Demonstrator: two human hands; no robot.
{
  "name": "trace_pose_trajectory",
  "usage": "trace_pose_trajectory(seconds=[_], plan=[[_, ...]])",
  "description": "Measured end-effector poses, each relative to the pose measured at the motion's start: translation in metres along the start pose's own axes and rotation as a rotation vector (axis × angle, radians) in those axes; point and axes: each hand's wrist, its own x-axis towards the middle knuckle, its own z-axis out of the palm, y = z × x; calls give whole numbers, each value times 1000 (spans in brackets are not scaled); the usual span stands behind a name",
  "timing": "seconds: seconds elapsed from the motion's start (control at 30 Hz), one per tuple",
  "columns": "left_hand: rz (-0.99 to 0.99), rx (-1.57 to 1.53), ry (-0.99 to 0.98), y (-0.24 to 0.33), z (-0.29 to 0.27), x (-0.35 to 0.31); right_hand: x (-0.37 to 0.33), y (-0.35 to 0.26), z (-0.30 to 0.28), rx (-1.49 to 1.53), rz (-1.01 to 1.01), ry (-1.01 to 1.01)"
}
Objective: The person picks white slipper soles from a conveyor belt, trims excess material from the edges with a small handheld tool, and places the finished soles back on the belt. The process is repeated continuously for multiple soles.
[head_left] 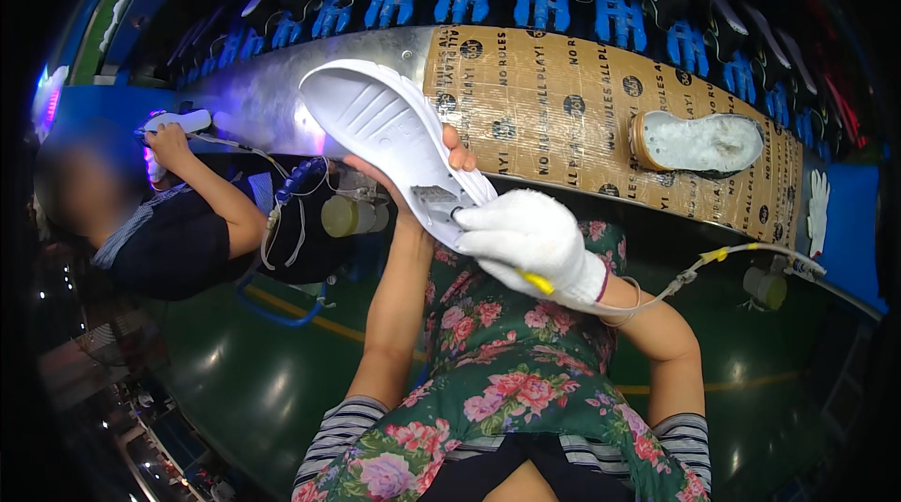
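1. Head view, centre: the person's bare left hand (pixel 449 162) holds up a white shoe sole (pixel 389 131), fingers curled behind it with fingertips showing at its right edge; the sole's toe points to 10 o'clock.
2. The right hand (pixel 527 237), in a white glove, is closed around a tool with a yellow tip (pixel 537 282), pressed to the sole's heel end at 5 o'clock of the sole. A thin tube (pixel 713 258) runs from this tool toward 3 o'clock.
3. Behind the hands, a curved metal work surface (pixel 253 94) spans from 9 to 3 o'clock, partly covered with printed brown cardboard (pixel 563 98).
4. On the cardboard at 2 o'clock lies another sole (pixel 699 143), apart from both hands.
5. Along 12 o'clock, a row of blue holders (pixel 540 5) carries dark shoes.
6. At 9 o'clock, a co-worker's hand (pixel 169 141) grips a white object.
7. The lower frame shows a green floor (pixel 244 371) and the person's floral apron (pixel 507 380).
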Motion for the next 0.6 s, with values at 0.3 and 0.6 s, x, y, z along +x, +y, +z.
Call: trace_pose_trajectory(seconds=[0.3, 0.6], plan=[[-216, 85, 18, 18, -2, 8, -1, -3, -1, 56, 87, -19], [-511, 136, -71, 20, 3, 16, -5, -18, -3, 388, 102, -192]])
